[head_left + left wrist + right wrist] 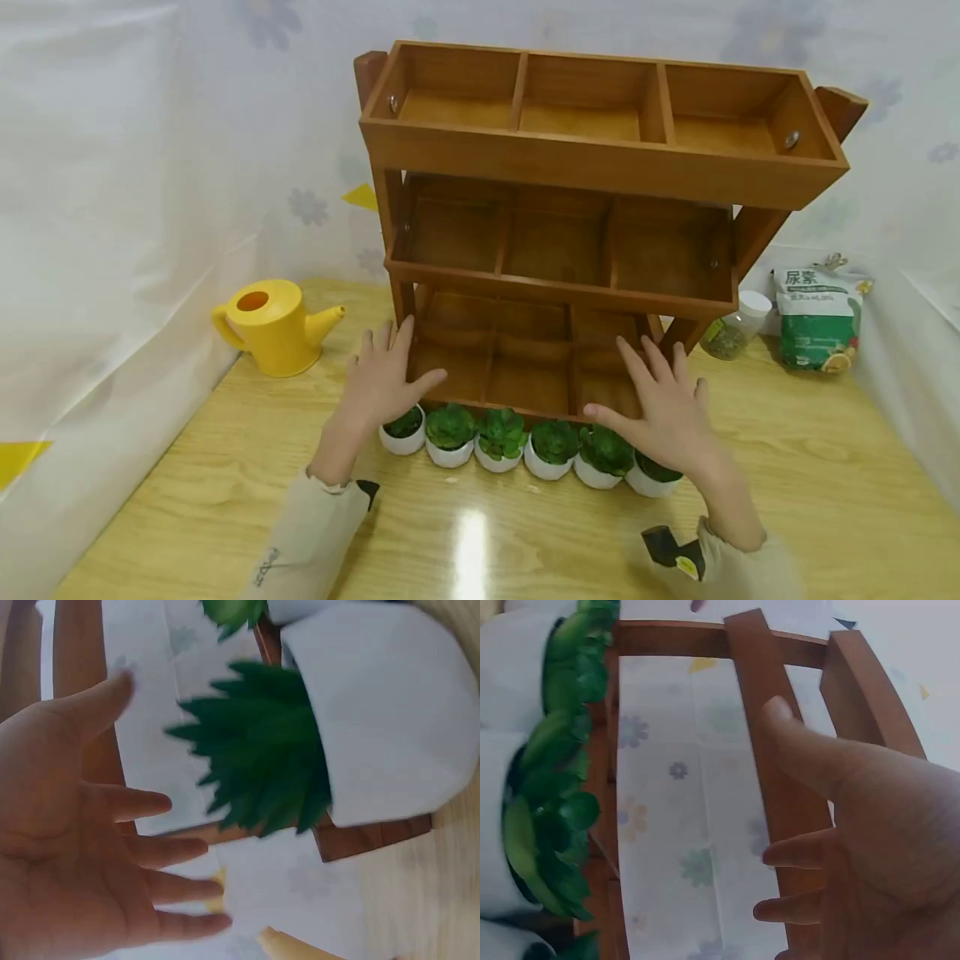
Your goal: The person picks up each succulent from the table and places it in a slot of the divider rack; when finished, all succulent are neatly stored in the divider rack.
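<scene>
A brown wooden three-tier planter shelf (600, 162) stands on the table, each tier divided into compartments. In front of its lowest tier sits a row of several green succulents (501, 429) in white pots (549, 467). My left hand (378, 379) hovers over the row's left end with fingers spread, holding nothing. In the left wrist view a spiky succulent (259, 746) in a white faceted pot (390, 712) is beyond its fingertips. Over the row's right end my right hand (667, 408) spreads its fingers, likewise holding nothing. It partly hides the rightmost plant.
A yellow watering can (281, 329) stands left of the shelf. To the right are a clear jar (731, 333) with a white lid and a green and white bag (817, 321). Flower-patterned white sheeting (300, 142) hangs behind and along the sides of the wooden table (540, 542).
</scene>
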A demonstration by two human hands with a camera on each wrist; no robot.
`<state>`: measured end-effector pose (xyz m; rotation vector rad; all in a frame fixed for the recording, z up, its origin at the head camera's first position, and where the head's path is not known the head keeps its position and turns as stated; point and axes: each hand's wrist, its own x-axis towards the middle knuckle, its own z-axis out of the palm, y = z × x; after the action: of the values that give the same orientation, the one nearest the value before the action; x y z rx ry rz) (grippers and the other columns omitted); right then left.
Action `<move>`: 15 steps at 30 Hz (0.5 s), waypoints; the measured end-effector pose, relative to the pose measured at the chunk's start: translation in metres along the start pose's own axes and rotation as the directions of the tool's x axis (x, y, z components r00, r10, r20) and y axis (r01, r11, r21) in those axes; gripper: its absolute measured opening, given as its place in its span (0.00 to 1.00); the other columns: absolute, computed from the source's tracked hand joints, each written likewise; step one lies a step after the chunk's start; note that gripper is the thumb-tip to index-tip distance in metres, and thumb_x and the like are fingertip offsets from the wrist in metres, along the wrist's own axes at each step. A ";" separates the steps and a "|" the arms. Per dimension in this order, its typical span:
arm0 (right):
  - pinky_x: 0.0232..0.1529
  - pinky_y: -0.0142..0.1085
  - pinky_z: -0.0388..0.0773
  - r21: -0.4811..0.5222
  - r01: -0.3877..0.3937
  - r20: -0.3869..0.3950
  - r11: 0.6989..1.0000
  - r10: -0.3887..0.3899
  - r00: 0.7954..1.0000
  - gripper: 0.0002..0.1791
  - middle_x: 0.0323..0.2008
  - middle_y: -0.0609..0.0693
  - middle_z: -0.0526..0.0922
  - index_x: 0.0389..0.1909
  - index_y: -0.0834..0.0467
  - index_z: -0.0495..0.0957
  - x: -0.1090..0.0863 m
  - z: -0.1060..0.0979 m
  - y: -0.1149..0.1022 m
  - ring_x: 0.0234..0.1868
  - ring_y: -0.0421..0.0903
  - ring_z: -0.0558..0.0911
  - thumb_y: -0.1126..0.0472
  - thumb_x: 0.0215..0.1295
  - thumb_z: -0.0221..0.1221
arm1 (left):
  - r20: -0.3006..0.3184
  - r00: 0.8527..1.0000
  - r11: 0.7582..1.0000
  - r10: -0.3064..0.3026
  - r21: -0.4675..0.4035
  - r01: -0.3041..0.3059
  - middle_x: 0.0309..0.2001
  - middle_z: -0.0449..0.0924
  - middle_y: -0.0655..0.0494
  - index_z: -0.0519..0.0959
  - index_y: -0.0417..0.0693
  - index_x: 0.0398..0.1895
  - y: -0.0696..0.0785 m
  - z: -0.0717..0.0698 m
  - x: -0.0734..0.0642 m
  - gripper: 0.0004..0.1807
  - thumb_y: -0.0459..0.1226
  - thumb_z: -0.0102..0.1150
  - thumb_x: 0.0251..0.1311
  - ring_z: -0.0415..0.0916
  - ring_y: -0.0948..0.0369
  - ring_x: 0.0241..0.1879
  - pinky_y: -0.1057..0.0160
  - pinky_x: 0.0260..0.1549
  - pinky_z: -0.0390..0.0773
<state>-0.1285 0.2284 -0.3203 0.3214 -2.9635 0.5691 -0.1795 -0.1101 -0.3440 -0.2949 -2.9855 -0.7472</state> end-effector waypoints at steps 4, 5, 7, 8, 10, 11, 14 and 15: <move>0.55 0.73 0.56 0.135 0.062 -0.155 0.989 -0.041 0.987 0.45 0.66 0.70 0.62 0.71 0.63 0.57 -0.004 -0.011 0.011 0.65 0.73 0.59 0.47 0.60 0.65 | -0.040 0.999 0.976 0.012 -0.215 -0.021 0.69 0.53 0.30 0.49 0.33 0.73 -0.012 -0.008 0.017 0.46 0.49 0.59 0.63 0.54 0.36 0.67 0.37 0.61 0.61; 0.53 0.70 0.60 0.160 0.075 -0.190 0.984 -0.044 0.981 0.43 0.64 0.70 0.65 0.70 0.64 0.59 -0.006 -0.013 0.014 0.62 0.71 0.64 0.50 0.60 0.66 | -0.055 0.998 0.966 0.008 -0.259 -0.022 0.69 0.55 0.31 0.50 0.33 0.73 -0.015 -0.009 0.023 0.45 0.47 0.59 0.63 0.57 0.37 0.66 0.38 0.60 0.64; 0.50 0.65 0.68 0.208 0.090 -0.244 0.974 -0.037 0.969 0.39 0.61 0.69 0.70 0.67 0.66 0.63 -0.009 -0.017 0.022 0.57 0.68 0.70 0.55 0.60 0.66 | -0.086 0.996 0.941 -0.004 -0.338 -0.025 0.68 0.57 0.31 0.51 0.33 0.73 -0.021 -0.013 0.034 0.43 0.45 0.59 0.64 0.60 0.36 0.64 0.39 0.60 0.65; 0.49 0.63 0.70 0.229 0.088 -0.263 0.970 -0.026 0.964 0.37 0.59 0.68 0.72 0.66 0.66 0.65 -0.012 -0.017 0.027 0.55 0.66 0.73 0.56 0.60 0.66 | -0.103 0.995 0.930 -0.010 -0.367 -0.029 0.67 0.58 0.30 0.52 0.34 0.73 -0.025 -0.014 0.039 0.42 0.45 0.59 0.64 0.61 0.36 0.63 0.40 0.59 0.66; 0.48 0.51 0.77 0.264 0.078 -0.284 0.961 0.000 0.959 0.33 0.57 0.65 0.75 0.65 0.64 0.68 -0.016 -0.017 0.037 0.52 0.57 0.77 0.58 0.60 0.66 | -0.133 0.991 0.905 -0.018 -0.423 -0.041 0.67 0.59 0.30 0.52 0.36 0.73 -0.032 -0.017 0.047 0.40 0.43 0.59 0.65 0.64 0.36 0.61 0.41 0.58 0.68; 0.47 0.44 0.79 0.300 0.068 -0.276 0.951 0.018 0.961 0.31 0.56 0.61 0.76 0.64 0.63 0.69 -0.019 -0.017 0.043 0.51 0.51 0.79 0.59 0.61 0.65 | -0.147 0.989 0.888 -0.019 -0.457 -0.051 0.66 0.59 0.31 0.53 0.37 0.73 -0.034 -0.018 0.051 0.39 0.43 0.59 0.65 0.65 0.36 0.61 0.41 0.58 0.68; 0.42 0.26 0.79 0.424 0.039 -0.222 0.905 0.062 0.973 0.25 0.54 0.45 0.77 0.62 0.62 0.71 -0.025 -0.017 0.065 0.47 0.33 0.79 0.61 0.65 0.61 | -0.176 0.984 0.846 -0.005 -0.525 -0.090 0.66 0.60 0.33 0.53 0.43 0.73 -0.041 -0.021 0.061 0.38 0.42 0.58 0.65 0.65 0.37 0.61 0.42 0.57 0.70; 0.40 0.21 0.77 0.456 0.025 -0.201 0.889 0.076 0.977 0.24 0.53 0.39 0.77 0.62 0.62 0.71 -0.027 -0.017 0.072 0.45 0.29 0.78 0.61 0.66 0.60 | -0.181 0.984 0.831 0.006 -0.546 -0.105 0.66 0.60 0.34 0.53 0.45 0.74 -0.042 -0.022 0.064 0.37 0.41 0.58 0.65 0.65 0.38 0.61 0.42 0.57 0.70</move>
<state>-0.1177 0.3049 -0.3341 0.2373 -2.5980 1.2262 -0.2501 -0.1460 -0.3377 -0.3138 -2.5190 -1.5397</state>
